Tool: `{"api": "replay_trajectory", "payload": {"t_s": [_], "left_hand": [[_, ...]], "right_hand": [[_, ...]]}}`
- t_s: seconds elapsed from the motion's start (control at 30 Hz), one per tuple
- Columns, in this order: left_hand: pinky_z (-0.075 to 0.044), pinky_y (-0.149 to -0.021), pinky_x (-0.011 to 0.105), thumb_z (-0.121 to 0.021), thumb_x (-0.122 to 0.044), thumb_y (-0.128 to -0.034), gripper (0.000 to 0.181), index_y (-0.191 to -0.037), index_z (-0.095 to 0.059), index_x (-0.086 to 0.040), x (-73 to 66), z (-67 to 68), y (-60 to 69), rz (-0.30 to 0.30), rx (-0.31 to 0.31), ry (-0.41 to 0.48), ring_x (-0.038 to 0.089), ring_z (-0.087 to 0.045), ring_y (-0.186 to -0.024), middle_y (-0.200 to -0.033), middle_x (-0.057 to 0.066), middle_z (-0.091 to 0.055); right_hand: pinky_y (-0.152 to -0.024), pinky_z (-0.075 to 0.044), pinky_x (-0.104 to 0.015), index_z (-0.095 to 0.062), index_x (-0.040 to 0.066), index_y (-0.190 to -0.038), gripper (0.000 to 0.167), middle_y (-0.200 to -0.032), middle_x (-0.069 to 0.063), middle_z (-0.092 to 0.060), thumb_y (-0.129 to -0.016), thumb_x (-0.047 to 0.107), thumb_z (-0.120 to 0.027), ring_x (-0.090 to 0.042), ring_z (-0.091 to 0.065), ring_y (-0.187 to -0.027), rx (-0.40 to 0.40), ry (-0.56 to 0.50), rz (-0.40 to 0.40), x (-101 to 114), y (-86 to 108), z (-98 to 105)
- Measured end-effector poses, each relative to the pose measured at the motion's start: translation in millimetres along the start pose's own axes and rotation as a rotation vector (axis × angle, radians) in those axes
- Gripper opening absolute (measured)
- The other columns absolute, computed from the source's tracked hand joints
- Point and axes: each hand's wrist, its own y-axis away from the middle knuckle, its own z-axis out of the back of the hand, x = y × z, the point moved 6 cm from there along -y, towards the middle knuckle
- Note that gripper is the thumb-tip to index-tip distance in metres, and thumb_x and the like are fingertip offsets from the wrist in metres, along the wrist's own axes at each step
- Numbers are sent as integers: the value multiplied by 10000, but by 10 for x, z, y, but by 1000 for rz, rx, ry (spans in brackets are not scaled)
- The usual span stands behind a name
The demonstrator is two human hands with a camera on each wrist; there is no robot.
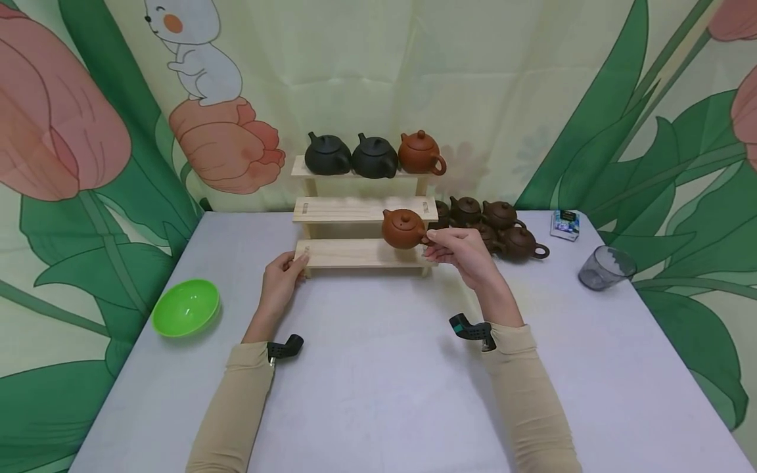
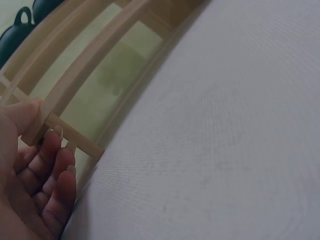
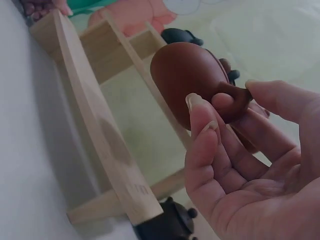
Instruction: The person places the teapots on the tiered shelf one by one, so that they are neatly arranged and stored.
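Observation:
A reddish-brown clay teapot (image 1: 403, 228) hangs in the air in front of the three-step wooden display stand (image 1: 355, 209), over the right part of its lowest step. My right hand (image 1: 466, 256) pinches it by the loop handle; in the right wrist view the teapot (image 3: 185, 80) shows its rounded underside. At the stand's left end my left hand (image 1: 276, 284) grips the lowest step, thumb on top and fingers curled below, as the left wrist view shows. Two black teapots (image 1: 327, 156) and another reddish-brown teapot (image 1: 418, 153) stand on the top step.
Several dark brown teapots (image 1: 516, 244) cluster right of the stand, partly behind my right hand. Farther right are a small blue-and-white box (image 1: 564, 225) and a clear glass cup (image 1: 604, 268). A green bowl (image 1: 186, 309) sits at the table's left edge. A printed curtain hangs behind.

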Motion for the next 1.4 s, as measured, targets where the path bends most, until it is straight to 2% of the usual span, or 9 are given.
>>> {"api": "replay_trajectory", "payload": {"t_s": [0.27, 0.57, 0.87, 1.1, 1.4], "left_hand": [[-465, -616, 222, -630, -536, -929, 555, -1298, -622, -121, -8, 4, -1, 6, -3, -1, 163, -554, -749, -876, 44, -609], [-465, -611, 228, -631, -518, -935, 533, -1285, -626, -117, -28, 5, 13, 3, -4, 5, 176, -558, -752, -871, 52, -609], [-470, -616, 222, -632, -513, -936, 527, -1281, -631, -115, -26, 6, 16, 5, -7, 5, 157, -563, -740, -864, 38, -612], [-472, -614, 222, -639, -523, -928, 536, -1275, -634, -115, -13, 10, 11, 11, -3, 17, 151, -561, -736, -862, 34, -608], [-473, -615, 229, -646, -531, -920, 524, -1256, -642, -130, 2, 1, 3, 5, 2, 43, 157, -558, -737, -865, 46, -605]], "right_hand": [[-670, -581, -265, -711, -32, -949, 286, -732, -32, -723, -947, 252, -675, -154, -691, -655, -4, -41, 25, -19, -99, -182], [-682, -585, -273, -710, -58, -1012, 344, -742, -35, -722, -941, 278, -689, -156, -692, -663, -8, -97, 46, -8, -266, -411], [-699, -580, -317, -721, -40, -1020, 344, -728, -44, -715, -935, 292, -695, -166, -688, -655, -13, -119, 14, 76, -421, -773], [-651, -555, -271, -725, -28, -995, 316, -707, -39, -710, -931, 280, -696, -158, -687, -644, -1, -189, -9, 85, -536, -1106], [-642, -553, -274, -726, -31, -993, 331, -712, -48, -714, -922, 292, -708, -152, -690, -640, -9, -222, -21, 30, -643, -1339]]}}
